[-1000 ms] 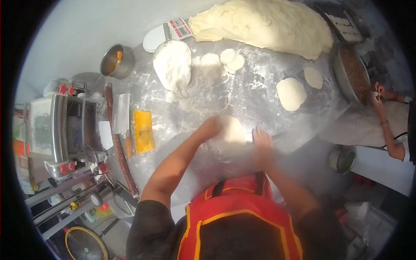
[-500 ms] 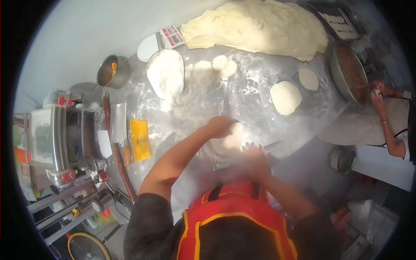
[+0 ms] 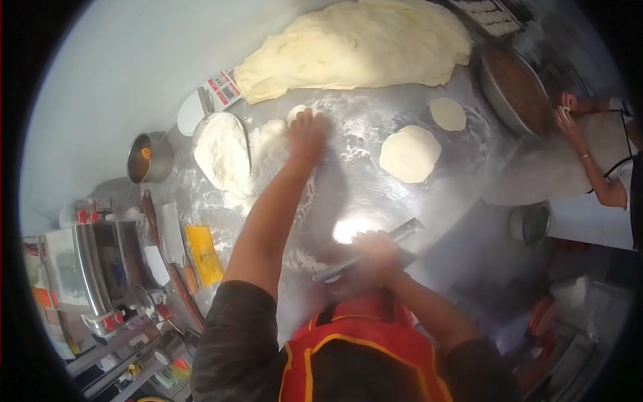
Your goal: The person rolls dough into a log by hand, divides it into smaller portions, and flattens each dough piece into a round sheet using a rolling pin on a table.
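Note:
At the upper middle, my left hand [image 3: 308, 137] is over the small flat dough pieces, fingers bent down and closed on one of them. A small dough round [image 3: 295, 115] shows beside its fingertips. Nearer my body, my right hand [image 3: 377, 256] lies over a thin grey rod [image 3: 405, 230] that slants along the table's near edge; its fingers are stretched out and slightly blurred. A bright patch of glare lies just beyond them. Farther right are a large flat dough round [image 3: 410, 154] and a smaller one [image 3: 447, 114].
A large dough mass [image 3: 362, 47] lies at the back. On the left are a flour scoop [image 3: 223, 151], a scale [image 3: 222, 87], a pot [image 3: 149, 159] and a yellow scraper [image 3: 203, 254]. A brown-filled bowl [image 3: 514, 90] stands near another person's hands [image 3: 569, 120] at right.
My left hand has moved up and away from my right hand to the small dough pieces. The dough round between my hands no longer shows there. The view has shifted, and the rod shows more.

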The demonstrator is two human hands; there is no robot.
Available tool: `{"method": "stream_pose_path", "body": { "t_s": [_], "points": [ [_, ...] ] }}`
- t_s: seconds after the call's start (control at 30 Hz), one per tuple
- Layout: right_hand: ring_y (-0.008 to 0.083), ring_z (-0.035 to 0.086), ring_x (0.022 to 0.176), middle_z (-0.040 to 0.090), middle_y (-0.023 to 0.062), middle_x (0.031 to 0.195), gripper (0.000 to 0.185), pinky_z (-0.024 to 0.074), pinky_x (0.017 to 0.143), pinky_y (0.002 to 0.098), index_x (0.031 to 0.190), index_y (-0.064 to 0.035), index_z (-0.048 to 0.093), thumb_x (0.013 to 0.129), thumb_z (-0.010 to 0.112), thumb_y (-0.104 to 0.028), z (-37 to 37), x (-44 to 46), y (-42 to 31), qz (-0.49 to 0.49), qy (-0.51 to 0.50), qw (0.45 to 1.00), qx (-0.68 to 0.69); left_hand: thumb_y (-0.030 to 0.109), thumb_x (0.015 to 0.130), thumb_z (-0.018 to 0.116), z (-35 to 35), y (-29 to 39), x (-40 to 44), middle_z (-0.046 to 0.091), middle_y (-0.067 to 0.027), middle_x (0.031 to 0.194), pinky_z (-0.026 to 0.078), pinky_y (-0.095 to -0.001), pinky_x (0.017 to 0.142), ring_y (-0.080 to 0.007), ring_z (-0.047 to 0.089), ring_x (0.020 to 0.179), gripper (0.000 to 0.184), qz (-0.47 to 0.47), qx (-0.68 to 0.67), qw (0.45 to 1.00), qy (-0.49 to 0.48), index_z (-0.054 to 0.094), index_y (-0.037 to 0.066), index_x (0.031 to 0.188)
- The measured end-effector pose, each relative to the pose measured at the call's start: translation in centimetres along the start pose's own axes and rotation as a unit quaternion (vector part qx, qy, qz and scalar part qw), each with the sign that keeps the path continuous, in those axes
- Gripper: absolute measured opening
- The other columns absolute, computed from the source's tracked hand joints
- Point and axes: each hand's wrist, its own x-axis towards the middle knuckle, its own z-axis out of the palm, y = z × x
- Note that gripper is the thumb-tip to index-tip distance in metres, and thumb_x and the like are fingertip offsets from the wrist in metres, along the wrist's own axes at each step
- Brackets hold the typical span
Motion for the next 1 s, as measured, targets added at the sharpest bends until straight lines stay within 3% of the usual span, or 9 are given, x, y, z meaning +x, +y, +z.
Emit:
{"method": "stream_pose_path", "body": {
  "t_s": [0.1,0.2,0.27,0.3,0.33,0.43,0.63,0.73,1.0],
  "points": [
    [0.0261,0.054,0.116,0.059,0.0095,0.124,0.051,0.0399,0.100,0.0453,0.123,-0.0058,0.056,0.075,0.063,-0.023,0.1,-0.3,-0.1,-0.010,0.012,1.000,-0.015,0.010,0.081,0.054,0.5,-0.6,-0.2,0.056,-0.0103,0.100,0.048,-0.0432,0.080,-0.0284,0.055,0.099,0.019,-0.007,-0.029,0.995,-0.098,0.060,0.009,0.098],
    [0.0265,0.053,0.115,0.059,0.0095,0.123,0.051,0.0396,0.101,0.0451,0.123,-0.0057,0.056,0.076,0.062,-0.024,0.5,-0.2,0.0,-0.013,0.011,0.999,-0.027,0.011,0.080,0.054,0.8,-0.5,-5.1,0.058,-0.0118,0.105,0.049,-0.0432,0.082,-0.0301,0.056,0.102,0.020,0.076,-0.044,0.994,-0.059,0.061,0.009,0.099],
    [0.0267,0.053,0.115,0.058,0.0096,0.123,0.050,0.0393,0.101,0.0453,0.123,-0.0057,0.056,0.076,0.061,-0.024,2.2,-0.8,0.9,-0.016,-0.014,0.999,-0.041,0.011,0.079,0.054,-2.6,1.2,-10.1,0.058,-0.0138,0.111,0.049,-0.0443,0.083,-0.0325,0.055,0.104,0.025,0.076,-0.130,0.977,-0.153,0.062,0.008,0.103],
    [0.0267,0.053,0.115,0.059,0.0095,0.123,0.050,0.0392,0.101,0.0454,0.123,-0.0057,0.056,0.077,0.061,-0.024,2.0,-0.8,0.7,-0.017,0.000,0.999,-0.041,0.009,0.078,0.056,-2.8,1.5,-13.3,0.058,-0.0141,0.111,0.049,-0.0449,0.084,-0.0338,0.056,0.104,0.031,0.108,-0.164,0.972,-0.127,0.062,0.008,0.108],
    [0.0266,0.053,0.115,0.059,0.0095,0.123,0.049,0.0391,0.101,0.0455,0.123,-0.0057,0.056,0.078,0.060,-0.024,1.4,-0.6,0.4,-0.019,0.013,0.999,-0.040,0.008,0.077,0.058,-5.0,2.4,-15.7,0.059,-0.0135,0.109,0.050,-0.0458,0.084,-0.0341,0.056,0.104,0.032,0.107,-0.208,0.966,-0.112,0.062,0.008,0.109],
    [0.0265,0.053,0.114,0.058,0.0097,0.123,0.048,0.0388,0.101,0.0457,0.122,-0.0057,0.056,0.079,0.060,-0.024,1.7,-0.5,0.5,-0.008,0.005,0.999,-0.042,0.012,0.081,0.060,-10.0,4.2,-17.5,0.059,-0.0118,0.114,0.048,-0.0444,0.089,-0.0336,0.054,0.109,0.030,0.014,-0.280,0.935,-0.218,0.060,0.007,0.110],
    [0.0272,0.052,0.115,0.058,0.0112,0.123,0.048,0.0378,0.101,0.0466,0.123,-0.0061,0.056,0.078,0.061,-0.024,1.7,-0.8,0.4,-0.015,-0.003,0.999,-0.036,0.031,0.089,0.057,-5.6,6.1,-16.2,0.046,-0.0147,0.140,0.027,-0.0488,0.112,-0.0320,0.038,0.135,0.052,0.064,-0.124,0.984,-0.109,0.048,0.008,0.135],
    [0.0275,0.051,0.117,0.057,0.0111,0.125,0.051,0.0376,0.101,0.0469,0.125,-0.0064,0.055,0.077,0.063,-0.025,0.4,-0.2,0.2,0.009,-0.047,0.999,-0.008,0.041,0.091,0.054,-5.2,7.3,-15.7,0.036,-0.0163,0.149,0.019,-0.0557,0.114,-0.0325,0.028,0.141,0.063,0.026,-0.116,0.979,-0.167,0.040,0.010,0.143],
    [0.0277,0.049,0.121,0.055,0.0107,0.129,0.054,0.0343,0.104,0.0486,0.125,-0.0072,0.055,0.076,0.069,-0.026,0.6,-0.3,0.3,-0.020,-0.022,1.000,0.002,0.043,0.083,0.065,-4.9,8.4,-13.4,0.044,-0.0199,0.140,0.028,-0.0577,0.108,-0.0389,0.037,0.133,0.066,0.023,-0.150,0.985,-0.077,0.047,0.007,0.135]
  ]
}}
